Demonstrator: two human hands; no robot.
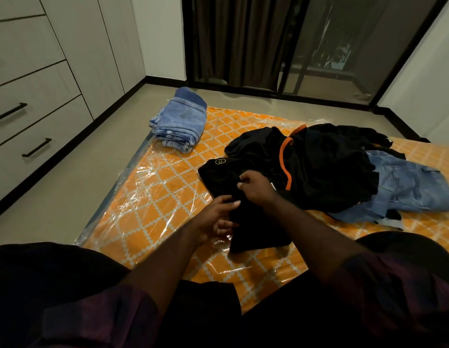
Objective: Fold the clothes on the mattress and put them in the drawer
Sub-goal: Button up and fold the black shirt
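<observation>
You sat at the near edge of the mattress. It was orange with a white diamond pattern and had shiny plastic over it.

The black cloth lay on the mattress right in front of you. It had a small gold mark near its far corner. Both your hands were on it. Your right hand had its fingers curled and pinched a bit of the black cloth near the middle. Your left hand held the left edge of the same cloth, with the thumb on top and the fingers tucked at the side. I could not tell if those fingers went under the cloth.

Just behind the black cloth was a messy pile of dark clothes. One of them had an orange trim. A pair of light blue jeans lay partly under that pile, on the right side of the mattress.

At the far left corner of the mattress sat a neat stack of folded blue jeans, well apart from the pile.

The drawers were on the left, across a strip of floor. They had black handles and were all closed. At the back of the room hung a dark curtain beside a glass door.
</observation>
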